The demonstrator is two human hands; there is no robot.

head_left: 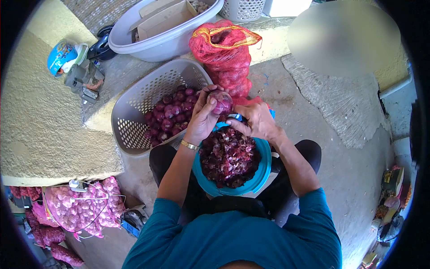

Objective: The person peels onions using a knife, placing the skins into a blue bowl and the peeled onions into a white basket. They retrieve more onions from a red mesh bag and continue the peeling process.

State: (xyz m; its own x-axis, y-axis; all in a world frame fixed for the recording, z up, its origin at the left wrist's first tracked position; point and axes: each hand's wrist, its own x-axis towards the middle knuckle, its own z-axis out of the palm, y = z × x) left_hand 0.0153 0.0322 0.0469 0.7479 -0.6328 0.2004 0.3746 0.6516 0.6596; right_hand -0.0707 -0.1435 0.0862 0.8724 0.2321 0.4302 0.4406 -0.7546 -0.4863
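Note:
My left hand [204, 114] is wrapped round a red onion [221, 102], held up above a blue basin [266, 168]. Close on its right, my right hand [255, 119] is closed round a small blue-handled tool [236, 117]; its blade cannot be made out. Dark red onion skins [229, 157] fill much of the basin between my knees. Left of my hands stands a grey perforated basket [130, 96] with several red onions [168, 112] inside.
A red mesh sack [227, 62] of onions stands behind the basket. A large pale tub [156, 50] holding cardboard is at the back. Mesh bags of pink-white bulbs [85, 204] lie at lower left. Assorted items [393, 184] are along the right edge.

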